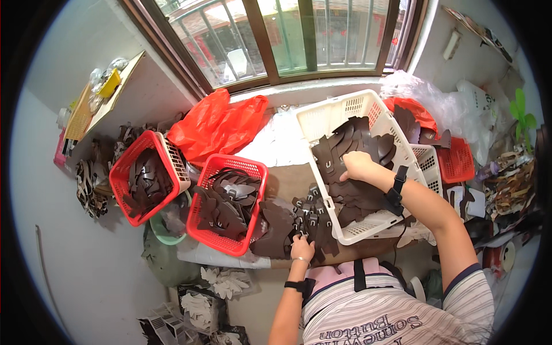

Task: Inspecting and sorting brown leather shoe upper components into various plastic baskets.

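My right hand (363, 167) reaches into a large white plastic basket (340, 231), its fingers curled down on a heap of dark brown cut pieces (359, 198) that look like leather. Just outside that basket, my left hand (302, 249) rests at the near edge of a pile of small dark brown straps (307, 215) with silvery U-shaped metal parts. Its fingers point forward with the thumb apart, and the tips touch the pile. Larger flat brown pieces (272, 233) lie to the left of it. What lies under the right fingers is mostly hidden.
Two red baskets (248, 244) (135, 221) of brown pieces stand on the left, by a red plastic bag (215, 126). A smaller white basket (426, 154) and a red basket (458, 164) sit on the right. Pale scraps (227, 282) lie below the worktable's front edge.
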`<state>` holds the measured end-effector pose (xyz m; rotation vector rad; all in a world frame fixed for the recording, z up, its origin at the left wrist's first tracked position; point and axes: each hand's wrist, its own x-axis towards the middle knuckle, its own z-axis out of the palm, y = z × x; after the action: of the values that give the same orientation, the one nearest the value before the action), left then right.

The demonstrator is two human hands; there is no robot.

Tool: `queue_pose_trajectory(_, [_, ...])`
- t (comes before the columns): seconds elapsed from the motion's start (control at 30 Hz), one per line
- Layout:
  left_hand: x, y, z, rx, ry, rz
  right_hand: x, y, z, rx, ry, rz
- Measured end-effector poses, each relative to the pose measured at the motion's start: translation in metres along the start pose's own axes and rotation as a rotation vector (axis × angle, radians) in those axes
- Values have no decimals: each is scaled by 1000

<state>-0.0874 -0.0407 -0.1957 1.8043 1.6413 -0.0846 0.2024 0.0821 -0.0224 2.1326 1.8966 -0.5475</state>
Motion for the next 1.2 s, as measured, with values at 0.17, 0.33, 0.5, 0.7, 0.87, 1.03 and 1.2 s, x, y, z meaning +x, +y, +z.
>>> queue_pose_trajectory(0.17, [-45, 25, -95, -418, 259, 297, -38, -6, -30, 286, 336, -229])
queue_pose_trajectory(0.33, [-105, 110, -212, -429, 572, 801, -164, -14, -114, 807, 325, -432])
queue_pose_trajectory(0.5, [-157, 175, -242, -225, 416, 1026, -248, -33, -126, 859, 442, -670])
queue_pose_trajectory(0.7, [-177, 182, -199, -525, 580, 1243, -277, -8, -77, 714, 819, -721])
queue_pose_trajectory(0.87, [-153, 175, -133, -679, 48, 828, -235, -4, 6, 737, 921, -551])
queue_pose_trajectory(1.03, [-136, 197, -77, -267, 337, 963, -191, -3, 71, 1139, 1097, -277])
queue_pose_trajectory(1.2, [-129, 195, -67, -107, 398, 831, -236, 38, 82, 1756, 934, 56])
